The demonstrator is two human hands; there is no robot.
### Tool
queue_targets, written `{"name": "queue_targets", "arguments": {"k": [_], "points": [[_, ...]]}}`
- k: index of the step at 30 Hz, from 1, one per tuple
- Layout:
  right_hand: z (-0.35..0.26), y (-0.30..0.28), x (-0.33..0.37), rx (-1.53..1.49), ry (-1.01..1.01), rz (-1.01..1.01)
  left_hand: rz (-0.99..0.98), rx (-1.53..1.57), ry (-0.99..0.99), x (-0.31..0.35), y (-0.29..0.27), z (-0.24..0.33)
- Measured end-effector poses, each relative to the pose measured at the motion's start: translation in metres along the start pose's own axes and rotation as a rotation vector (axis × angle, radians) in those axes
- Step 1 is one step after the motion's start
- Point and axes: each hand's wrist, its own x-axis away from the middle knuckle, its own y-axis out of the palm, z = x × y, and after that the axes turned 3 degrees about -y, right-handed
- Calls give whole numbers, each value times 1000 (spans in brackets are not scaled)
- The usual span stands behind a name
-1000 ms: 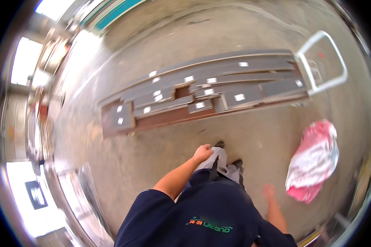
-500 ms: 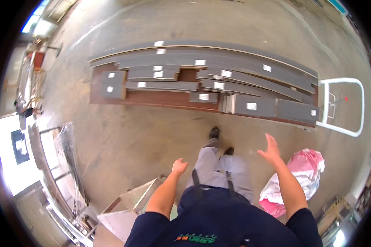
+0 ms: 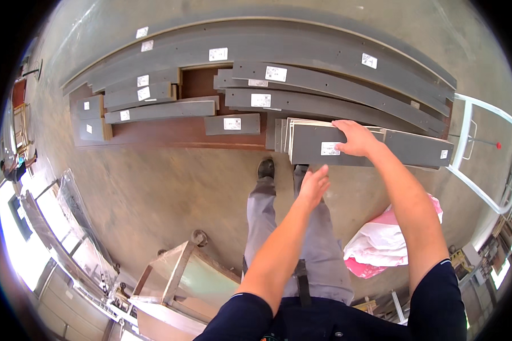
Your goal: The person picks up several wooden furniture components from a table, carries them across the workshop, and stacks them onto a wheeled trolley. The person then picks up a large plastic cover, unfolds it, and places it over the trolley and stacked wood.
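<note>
Head view: brown cart [image 3: 165,134] bears grey panels [image 3: 312,142].

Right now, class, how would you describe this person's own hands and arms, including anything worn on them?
The left hand and right hand wear no gloves. Both forearms are bare, with no watch visible, below short dark navy sleeves with thin pale edging.
</note>
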Motion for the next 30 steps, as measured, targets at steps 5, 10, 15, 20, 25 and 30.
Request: {"name": "queue_targets", "arguments": {"k": [5, 10, 15, 20, 25, 30], "points": [[-3, 9, -20, -92, -21, -19, -193, 427, 74, -44, 23, 1], [-12, 17, -22, -125, -39, 20, -176, 516, 80, -28, 18, 4], [-69, 8, -33, -167, -86, 60, -44, 414, 138, -8, -25, 18], [-165, 31, -57, -232, -124, 75, 39, 480, 348, 45, -96, 66], [-297, 79, -123, -330, -196, 126, 7, 612, 710, 88, -192, 156], [-378, 123, -186, -372, -304, 247, -56, 488, 928, 86, -295, 270]]}}
